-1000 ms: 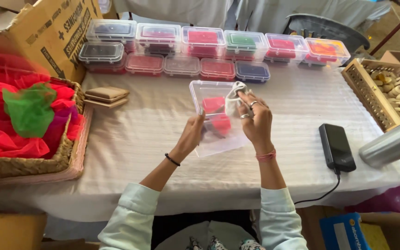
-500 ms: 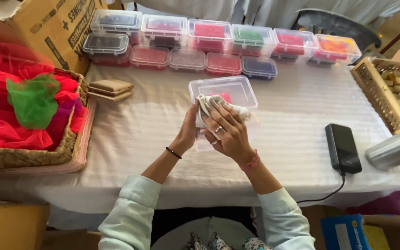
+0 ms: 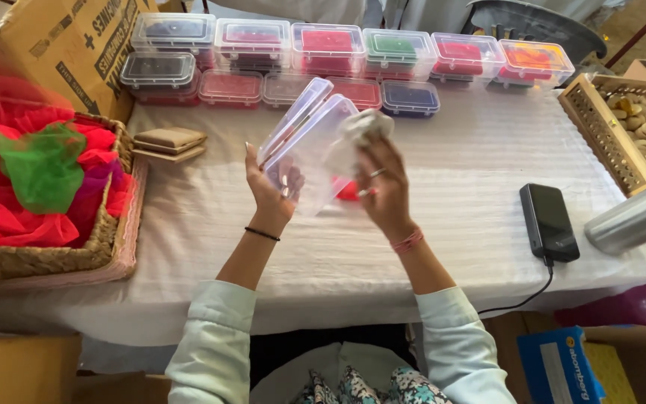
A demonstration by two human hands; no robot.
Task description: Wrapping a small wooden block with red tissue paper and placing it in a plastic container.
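Box (image 3: pixel 304 146) now lifted off the table, tilted, lid open. My left hand (image 3: pixel 269 191) grips its side; right hand (image 3: pixel 383 187) closed on cloth (image 3: pixel 364 127), wiping inside. Cleaning continues.

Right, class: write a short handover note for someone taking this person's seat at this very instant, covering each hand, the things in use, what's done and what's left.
Left hand: holds the clear plastic box tilted above the table, lid open.
Right hand: presses a crumpled white cloth against the box's upper end.
Nearby: a red item shows through the box; closed boxes of coloured pieces line the far edge of the white tablecloth.
Done: box lifted and open.
Left: the box is not yet closed or set down.
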